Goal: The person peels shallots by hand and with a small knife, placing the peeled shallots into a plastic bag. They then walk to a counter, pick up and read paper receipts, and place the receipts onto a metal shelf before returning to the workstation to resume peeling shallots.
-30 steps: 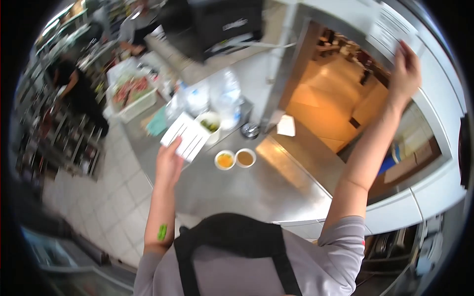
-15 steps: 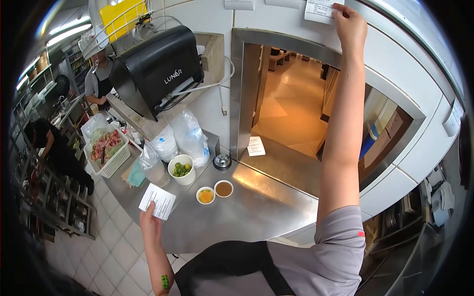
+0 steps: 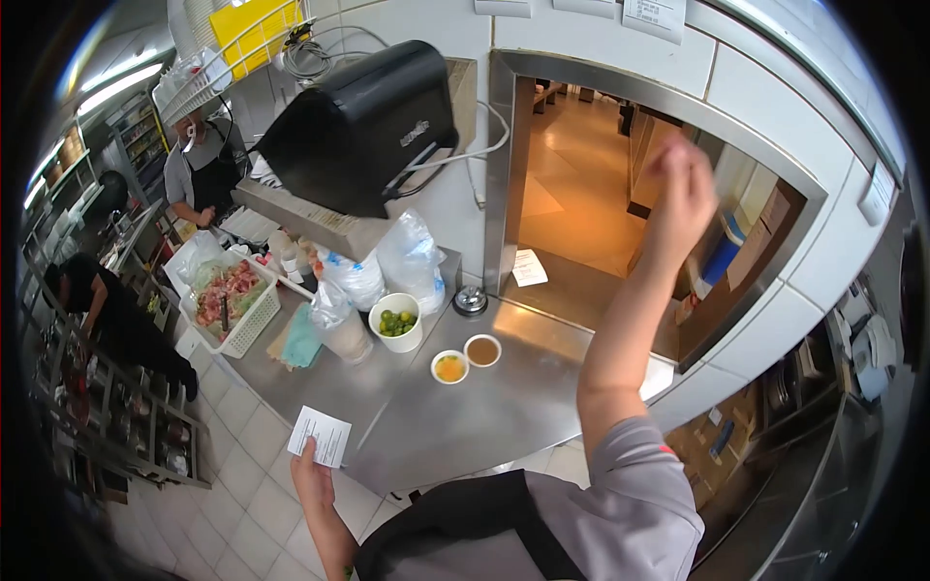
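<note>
My left hand [image 3: 312,479] pinched a paper slip [image 3: 321,435] face-up for reading; my raised right hand [image 3: 683,184] was too blurred to judge.

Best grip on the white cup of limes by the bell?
Probably wrap the white cup by its side wall, from the near edge of the counter. It stands upright, open and full of limes; bags crowd its back and left, sauce bowls its right.

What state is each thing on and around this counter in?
left hand, pinching the paper slip.
right hand, raised, blurred; grip unclear.
orange sauce cup, filled, uncovered.
brown sauce cup, filled, uncovered.
lime bowl, upright, holding limes.
wall ticket, stuck on tiles.
</note>
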### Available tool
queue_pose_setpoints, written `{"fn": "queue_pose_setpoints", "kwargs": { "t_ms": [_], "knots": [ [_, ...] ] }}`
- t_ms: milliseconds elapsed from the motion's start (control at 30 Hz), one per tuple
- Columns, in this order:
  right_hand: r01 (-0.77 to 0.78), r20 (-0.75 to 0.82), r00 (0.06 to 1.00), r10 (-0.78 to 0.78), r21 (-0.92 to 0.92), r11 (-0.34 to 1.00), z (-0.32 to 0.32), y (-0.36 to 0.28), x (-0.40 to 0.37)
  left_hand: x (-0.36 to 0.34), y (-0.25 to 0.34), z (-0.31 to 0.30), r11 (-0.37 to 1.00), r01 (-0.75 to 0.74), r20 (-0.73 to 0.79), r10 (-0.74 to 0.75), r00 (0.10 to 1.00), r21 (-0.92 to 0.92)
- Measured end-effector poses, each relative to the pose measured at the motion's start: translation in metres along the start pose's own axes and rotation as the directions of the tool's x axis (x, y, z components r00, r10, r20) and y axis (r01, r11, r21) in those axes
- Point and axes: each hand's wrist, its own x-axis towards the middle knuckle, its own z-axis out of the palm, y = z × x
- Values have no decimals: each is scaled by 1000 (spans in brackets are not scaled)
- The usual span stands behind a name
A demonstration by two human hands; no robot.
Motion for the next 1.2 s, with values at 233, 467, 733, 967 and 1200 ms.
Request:
{"fn": "queue_pose_setpoints", "kwargs": {
  "t_ms": [233, 467, 733, 967, 1200],
  "knots": [
    [-718, 981, -122, 152, -193, 669, 113, -113, -371, -5, 80, -125, 991, -73, -42, 78, 996, 115],
    [-954, 950, -297, -90, -292, 73, 207, -264, -526, -15, 124, -227, 997, -76, -57, 75, 996, -10],
    [-912, 913, -386, -130, -357, 202, 325, -280, -575, 39, 190, -315, 876, -279, -127, 352, 927, 392],
    [-941, 930, -335, -151, -339, 4, 498, -308, -612, 128, 283, -383, 673, -371, -195, 609, 769, 639],
    [-967, 960, -194, 204, -151, -206, 692, -320, -650, 207, 369, -501, 799, -486, -527, 600, 602, 355]
  ]
}}
